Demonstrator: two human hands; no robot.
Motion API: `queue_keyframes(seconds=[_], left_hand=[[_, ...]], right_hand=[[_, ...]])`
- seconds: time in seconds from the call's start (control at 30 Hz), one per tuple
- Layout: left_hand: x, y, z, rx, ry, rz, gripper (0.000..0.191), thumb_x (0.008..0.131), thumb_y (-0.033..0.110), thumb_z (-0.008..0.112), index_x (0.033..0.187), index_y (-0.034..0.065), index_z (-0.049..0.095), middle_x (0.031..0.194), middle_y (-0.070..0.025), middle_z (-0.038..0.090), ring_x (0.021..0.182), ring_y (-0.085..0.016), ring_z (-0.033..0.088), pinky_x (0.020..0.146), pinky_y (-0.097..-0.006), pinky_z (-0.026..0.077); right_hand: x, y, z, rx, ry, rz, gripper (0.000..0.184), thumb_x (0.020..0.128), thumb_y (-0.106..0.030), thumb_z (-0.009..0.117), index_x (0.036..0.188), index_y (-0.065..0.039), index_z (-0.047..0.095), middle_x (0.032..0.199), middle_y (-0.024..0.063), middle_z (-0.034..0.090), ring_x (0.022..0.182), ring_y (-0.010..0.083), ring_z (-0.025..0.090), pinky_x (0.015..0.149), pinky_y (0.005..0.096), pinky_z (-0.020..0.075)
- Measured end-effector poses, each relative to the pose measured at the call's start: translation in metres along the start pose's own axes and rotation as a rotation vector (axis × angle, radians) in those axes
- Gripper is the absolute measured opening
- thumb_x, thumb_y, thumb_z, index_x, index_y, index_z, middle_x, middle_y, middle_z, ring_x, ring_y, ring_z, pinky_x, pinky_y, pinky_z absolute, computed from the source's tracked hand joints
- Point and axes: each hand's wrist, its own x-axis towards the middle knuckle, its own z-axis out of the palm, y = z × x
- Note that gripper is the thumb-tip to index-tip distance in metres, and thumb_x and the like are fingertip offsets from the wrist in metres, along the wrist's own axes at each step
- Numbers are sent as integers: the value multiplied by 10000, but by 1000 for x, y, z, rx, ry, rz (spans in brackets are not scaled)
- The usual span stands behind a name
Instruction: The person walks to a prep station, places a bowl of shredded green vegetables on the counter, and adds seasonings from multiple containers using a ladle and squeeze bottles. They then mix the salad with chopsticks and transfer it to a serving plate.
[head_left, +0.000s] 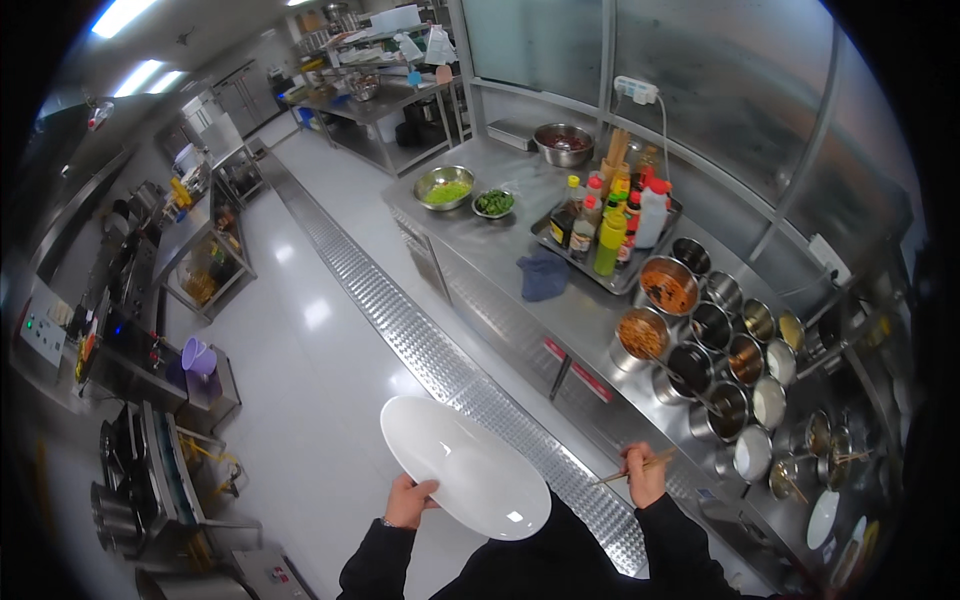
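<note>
My left hand (409, 501) grips the rim of a large oval white plate (469, 472), its thumb on top. The plate's surface is bare apart from light reflections. A pair of wooden chopsticks (656, 460) is held in my right hand (642, 474), close to the front edge of the steel counter (469, 247). Beyond that hand stand several round steel pots of seasonings; one holds an orange-brown mixture (642, 334), another a red sauce (669, 286) with dark bits. A ladle handle rests across a pot of dark content (684, 371).
Sauce bottles (611, 240) crowd a steel tray (626, 281) beside a blue cloth (543, 275). Farther back are bowls of chopped greens (446, 193) and leafy herbs (494, 202). A metal drain grating (390, 315) crosses the floor. Stoves line the left; a purple bucket (199, 355) stands there.
</note>
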Motion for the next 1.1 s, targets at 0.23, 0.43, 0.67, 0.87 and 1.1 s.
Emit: queue_keyframes(seconds=[0.23,0.43,0.67,0.87,1.1], left_hand=[[207,161,-90,52,54,118,317,838,-34,553,1151,-75,561,1051,-168,651,889,-271,686,706,-387,618],[359,316,-170,187,110,121,306,841,-21,563,1143,-68,564,1013,-153,666,827,-261,698,687,-376,618],[576,452,-254,364,78,89,314,838,8,574,1140,-76,556,976,-162,670,775,-274,705,657,-390,620],[855,601,-266,610,-131,82,326,840,-7,560,1158,-81,554,1013,-172,667,825,-293,702,711,-419,612],[1158,718,-137,959,-442,124,232,766,2,643,985,-76,633,791,-117,651,633,-202,648,544,-338,574]], right_hand=[[220,-26,150,390,276,-132,143,983,-155,517,878,-76,462,691,38,533,568,77,498,500,223,403],[437,-91,279,530,283,-121,183,1015,-220,521,952,-49,500,876,103,642,711,131,610,610,261,513],[631,-146,379,416,265,-268,229,1029,-254,490,995,-30,522,981,112,659,781,133,621,698,277,536],[806,-71,471,330,382,-262,316,1030,-277,485,1010,17,599,977,86,662,793,123,625,717,265,536],[898,-31,590,183,631,114,362,1002,-327,538,1009,26,617,981,109,666,860,153,643,741,278,538]])
